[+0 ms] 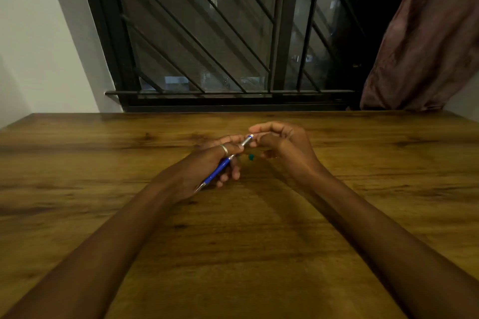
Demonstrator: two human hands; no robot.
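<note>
Above the middle of the table point(103, 215), item 1: 1 blue pen point(219, 169), silver at its upper section and tip, held slantwise with the tip toward the person and the far end pointing up and right. Left hand point(207, 165): fingers curled round the barrel, gripping it; 1 silver ring point(224, 148) on a finger. Right hand point(285, 145): fingers curled, thumb and forefinger pinching the pen's far end. Both forearms bare, reaching in from the near edge. Item 2: 1 small teal piece point(251, 156), on the table just below where the 2 hands meet, touching neither; its kind cannot be told. Behind the table: 1 dark barred window point(207, 33), 1 brownish curtain point(427, 46) at right, white wall point(39, 46) at left.
</note>
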